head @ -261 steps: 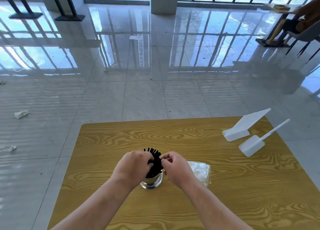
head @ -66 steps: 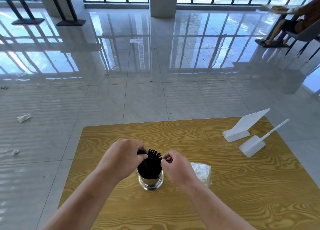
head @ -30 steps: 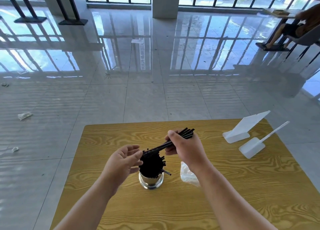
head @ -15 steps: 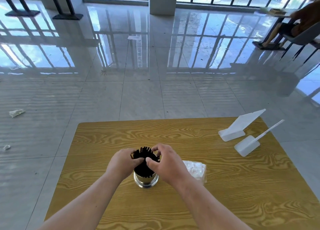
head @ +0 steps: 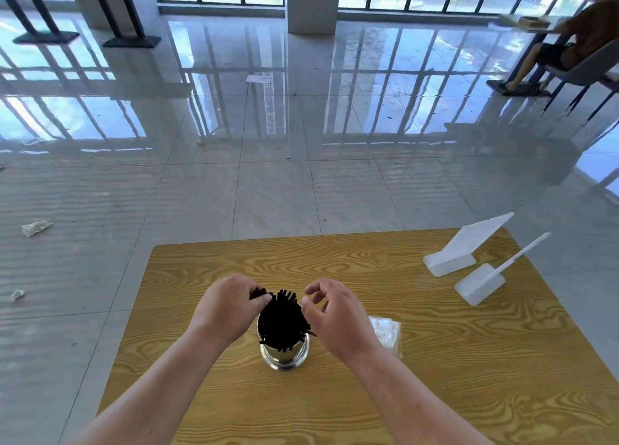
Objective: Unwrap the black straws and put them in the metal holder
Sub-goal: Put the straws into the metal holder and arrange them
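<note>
Currently the metal holder (head: 284,352) stands upright on the wooden table (head: 435,394), near the table's middle and toward its near side. Black straws (head: 280,317) fill it as a dense bundle; their tips fan out above the rim, and one short end pokes out sideways at the right of the bundle.

Left hand (head: 227,305): on the left of the bundle, palm down. Its fingers curl inward and the fingertips (head: 264,298) press together on the upper ends of a few straws at the left edge of the fan. Contact looks like a pinch; the thumb is hidden under the hand.

Right hand (head: 335,314): on the right of the bundle, just beside the straw tips. Fingers are loosely curled and apart from one another, thumb and forefinger parted with nothing seen between them. Whether the thumb touches the straws, I cannot tell.

A crumpled clear plastic wrapper (head: 385,332) lies flat on the table just right of the right hand, partly covered by the wrist. Two white plastic stands (head: 469,253) sit at the far right corner of the table, well apart from the holder. Scraps of paper (head: 35,227) lie on the glossy tiled floor to the left. A seated person (head: 569,39) is at the far right of the room.
</note>
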A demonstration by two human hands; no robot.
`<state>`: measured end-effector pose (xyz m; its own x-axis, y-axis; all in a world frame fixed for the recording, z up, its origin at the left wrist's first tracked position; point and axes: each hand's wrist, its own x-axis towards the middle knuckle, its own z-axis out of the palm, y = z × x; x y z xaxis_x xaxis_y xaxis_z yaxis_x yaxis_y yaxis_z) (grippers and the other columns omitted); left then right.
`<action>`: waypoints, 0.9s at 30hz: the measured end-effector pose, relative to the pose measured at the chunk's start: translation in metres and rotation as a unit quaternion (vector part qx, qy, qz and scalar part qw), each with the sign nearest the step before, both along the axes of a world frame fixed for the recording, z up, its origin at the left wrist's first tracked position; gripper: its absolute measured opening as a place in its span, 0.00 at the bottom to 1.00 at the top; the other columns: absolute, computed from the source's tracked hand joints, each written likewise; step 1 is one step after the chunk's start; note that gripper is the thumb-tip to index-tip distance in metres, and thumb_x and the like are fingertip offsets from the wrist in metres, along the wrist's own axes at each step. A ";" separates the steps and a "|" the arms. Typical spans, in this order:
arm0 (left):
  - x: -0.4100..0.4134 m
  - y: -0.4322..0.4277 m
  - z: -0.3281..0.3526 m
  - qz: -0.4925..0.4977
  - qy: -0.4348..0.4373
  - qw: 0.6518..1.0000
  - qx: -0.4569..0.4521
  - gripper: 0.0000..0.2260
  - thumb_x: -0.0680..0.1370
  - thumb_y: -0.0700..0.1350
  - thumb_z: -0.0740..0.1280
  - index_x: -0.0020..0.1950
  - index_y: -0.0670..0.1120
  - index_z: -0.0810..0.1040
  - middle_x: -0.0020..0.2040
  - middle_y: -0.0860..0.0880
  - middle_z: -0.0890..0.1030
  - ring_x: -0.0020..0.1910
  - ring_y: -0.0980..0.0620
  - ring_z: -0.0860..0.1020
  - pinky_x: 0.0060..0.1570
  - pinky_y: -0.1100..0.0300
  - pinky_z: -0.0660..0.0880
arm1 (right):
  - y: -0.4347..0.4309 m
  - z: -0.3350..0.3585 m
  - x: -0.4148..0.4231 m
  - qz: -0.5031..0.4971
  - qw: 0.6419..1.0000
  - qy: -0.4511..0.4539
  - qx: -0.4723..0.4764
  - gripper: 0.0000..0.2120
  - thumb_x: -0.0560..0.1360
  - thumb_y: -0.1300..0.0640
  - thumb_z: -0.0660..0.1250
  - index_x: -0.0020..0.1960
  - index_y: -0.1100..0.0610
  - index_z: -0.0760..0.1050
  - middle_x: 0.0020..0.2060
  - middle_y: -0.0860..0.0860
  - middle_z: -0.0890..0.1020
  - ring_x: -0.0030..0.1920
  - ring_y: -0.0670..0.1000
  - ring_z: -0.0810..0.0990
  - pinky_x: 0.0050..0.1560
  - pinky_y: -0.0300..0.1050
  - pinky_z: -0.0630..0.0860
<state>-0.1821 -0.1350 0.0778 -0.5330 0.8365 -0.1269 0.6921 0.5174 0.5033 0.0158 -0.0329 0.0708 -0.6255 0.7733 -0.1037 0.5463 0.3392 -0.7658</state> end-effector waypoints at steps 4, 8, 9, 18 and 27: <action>-0.005 -0.003 0.031 0.002 0.010 0.999 0.040 0.10 0.76 0.54 0.75 0.35 0.56 0.83 0.32 0.54 0.82 0.31 0.56 0.78 0.29 0.57 0.73 | 0.000 0.000 0.001 -0.021 0.999 0.030 -0.013 0.07 0.81 0.46 0.66 0.45 0.45 0.79 0.38 0.44 0.82 0.36 0.43 0.78 0.37 0.38 0.77; -0.017 -0.009 0.063 0.021 -0.007 0.995 0.092 0.06 0.74 0.54 0.77 0.37 0.58 0.85 0.30 0.55 0.82 0.24 0.55 0.76 0.25 0.56 0.73 | 0.001 0.003 0.002 -0.038 0.996 0.062 -0.049 0.11 0.81 0.51 0.67 0.40 0.48 0.79 0.30 0.41 0.80 0.30 0.42 0.75 0.30 0.36 0.71; -0.022 -0.011 0.070 0.030 -0.025 0.993 0.115 0.06 0.74 0.54 0.77 0.38 0.59 0.85 0.30 0.55 0.83 0.25 0.53 0.77 0.26 0.52 0.76 | 0.001 0.004 0.001 -0.043 0.994 0.073 -0.067 0.12 0.82 0.51 0.67 0.40 0.49 0.80 0.29 0.41 0.79 0.28 0.42 0.73 0.29 0.36 0.70; -0.031 -0.011 0.093 0.149 -0.348 0.867 0.324 0.12 0.68 0.56 0.81 0.46 0.52 0.90 0.36 0.48 0.87 0.35 0.48 0.85 0.46 0.51 0.85 | -0.001 0.023 -0.008 -0.015 0.961 0.138 -0.238 0.28 0.75 0.37 0.68 0.50 0.65 0.81 0.32 0.52 0.79 0.29 0.48 0.70 0.32 0.44 0.71; 0.009 -0.018 0.029 0.248 -0.671 0.667 0.209 0.10 0.69 0.41 0.78 0.49 0.39 0.87 0.39 0.44 0.84 0.35 0.52 0.84 0.35 0.61 0.83 | 0.021 0.061 -0.021 -0.075 0.891 0.266 -0.360 0.14 0.84 0.52 0.68 0.50 0.61 0.86 0.35 0.59 0.85 0.31 0.55 0.82 0.30 0.46 0.80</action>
<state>-0.1736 -0.1526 0.1071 -0.3978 0.7114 -0.5794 -0.7305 0.1365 0.6691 -0.0054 -0.0117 0.1323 -0.6296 0.7050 -0.3265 0.0379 -0.3919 -0.9192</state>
